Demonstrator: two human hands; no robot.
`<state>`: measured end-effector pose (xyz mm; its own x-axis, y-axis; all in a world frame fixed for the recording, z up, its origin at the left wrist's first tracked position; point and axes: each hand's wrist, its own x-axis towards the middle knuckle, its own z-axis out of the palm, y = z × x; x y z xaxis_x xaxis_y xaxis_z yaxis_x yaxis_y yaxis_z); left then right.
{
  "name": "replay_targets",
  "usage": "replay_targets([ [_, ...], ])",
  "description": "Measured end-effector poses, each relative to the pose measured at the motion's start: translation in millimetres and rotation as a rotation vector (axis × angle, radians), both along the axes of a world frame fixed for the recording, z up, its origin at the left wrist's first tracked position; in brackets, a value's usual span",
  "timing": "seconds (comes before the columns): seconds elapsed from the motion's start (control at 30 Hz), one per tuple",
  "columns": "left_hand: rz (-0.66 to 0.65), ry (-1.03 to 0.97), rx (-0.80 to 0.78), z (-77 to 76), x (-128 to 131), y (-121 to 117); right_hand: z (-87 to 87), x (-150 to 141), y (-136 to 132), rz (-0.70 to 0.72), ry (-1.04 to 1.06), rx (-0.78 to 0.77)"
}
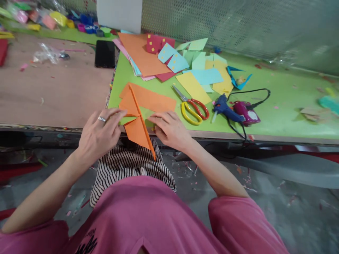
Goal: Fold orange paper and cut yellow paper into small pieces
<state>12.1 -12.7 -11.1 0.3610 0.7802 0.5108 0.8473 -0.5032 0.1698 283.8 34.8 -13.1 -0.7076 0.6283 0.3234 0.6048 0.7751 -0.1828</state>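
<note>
A folded orange paper shape lies across the near edge of the green mat, its point hanging over the table edge. My left hand, with a ring on one finger, pinches the paper's left flap between fingertips. My right hand rests fingers-down on the mat just right of the fold, touching the paper's edge. A flat orange sheet lies under and behind the folded piece.
Scissors with red and yellow handles lie right of my hands, then a blue glue gun and a purple tool with a black cord. Coloured paper pieces pile up behind. A black phone sits on the brown board.
</note>
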Motion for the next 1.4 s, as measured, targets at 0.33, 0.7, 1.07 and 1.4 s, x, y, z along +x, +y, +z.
replay_targets([
  [0.33, -0.167, 0.159, 0.005, -15.3, 4, -8, 1.3, -25, -9, 0.061, -0.130, 0.073],
  [0.7, -0.131, 0.061, -0.074, -12.2, -5, -2, -1.9, -36, -10, 0.012, -0.198, 0.220],
  [1.07, -0.038, -0.433, -0.110, 0.0, -15, 4, 13.6, -38, 6, -0.046, 0.205, 0.068],
  [1.4, -0.004, -1.605, -0.542, 24.0, -2, 35, 49.5, -31, 20, -0.248, 0.360, -0.064],
])
